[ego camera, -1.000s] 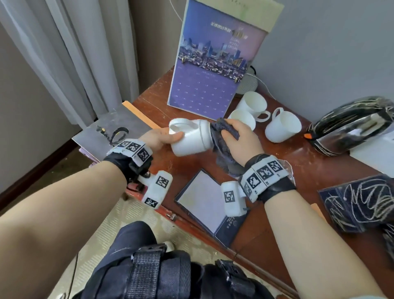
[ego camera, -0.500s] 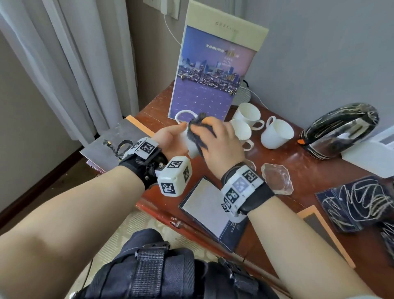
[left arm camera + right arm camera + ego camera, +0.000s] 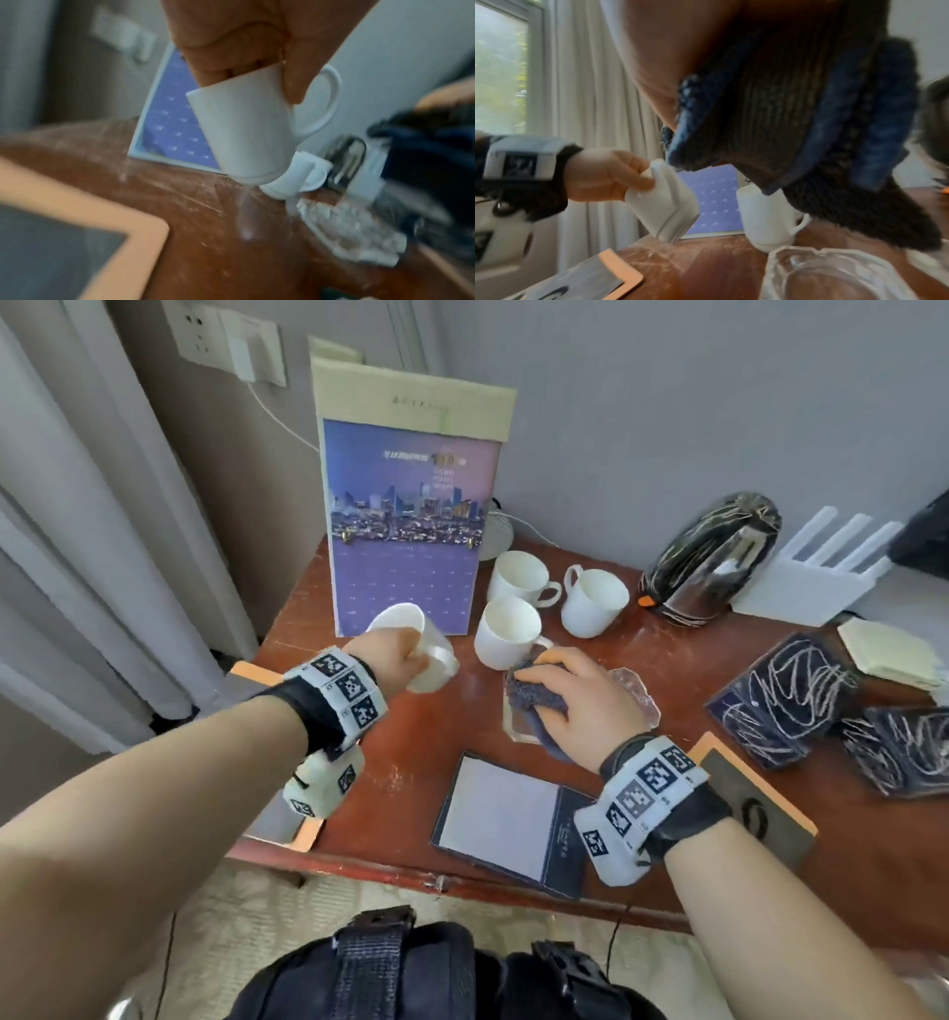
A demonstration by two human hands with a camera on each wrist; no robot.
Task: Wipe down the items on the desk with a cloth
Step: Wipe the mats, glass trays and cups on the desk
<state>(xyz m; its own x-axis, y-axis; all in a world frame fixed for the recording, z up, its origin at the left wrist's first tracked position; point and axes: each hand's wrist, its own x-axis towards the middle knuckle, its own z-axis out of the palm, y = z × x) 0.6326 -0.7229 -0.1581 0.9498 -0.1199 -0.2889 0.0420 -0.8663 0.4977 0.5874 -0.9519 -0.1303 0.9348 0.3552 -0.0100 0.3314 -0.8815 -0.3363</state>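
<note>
My left hand (image 3: 400, 654) pinches a white mug (image 3: 429, 654) (image 3: 246, 130) (image 3: 664, 213) by its rim and holds it tilted just above the wooden desk (image 3: 411, 762), in front of the purple calendar stand (image 3: 405, 546). My right hand (image 3: 570, 695) grips a dark blue cloth (image 3: 534, 695) (image 3: 808, 142) and rests over a clear glass ashtray (image 3: 637, 701) (image 3: 834, 274). Three more white mugs (image 3: 508, 634) stand upright behind the hands.
A black and silver kettle (image 3: 714, 562) and a white router (image 3: 816, 577) stand at the back right. A notepad folder (image 3: 503, 819) lies near the front edge, dark packets (image 3: 785, 695) at the right, a tray (image 3: 755, 809) under my right wrist.
The hands have parted. My left hand carried the mug down towards the desk at the left. My right hand took the cloth off the mug and down onto the glass ashtray.
</note>
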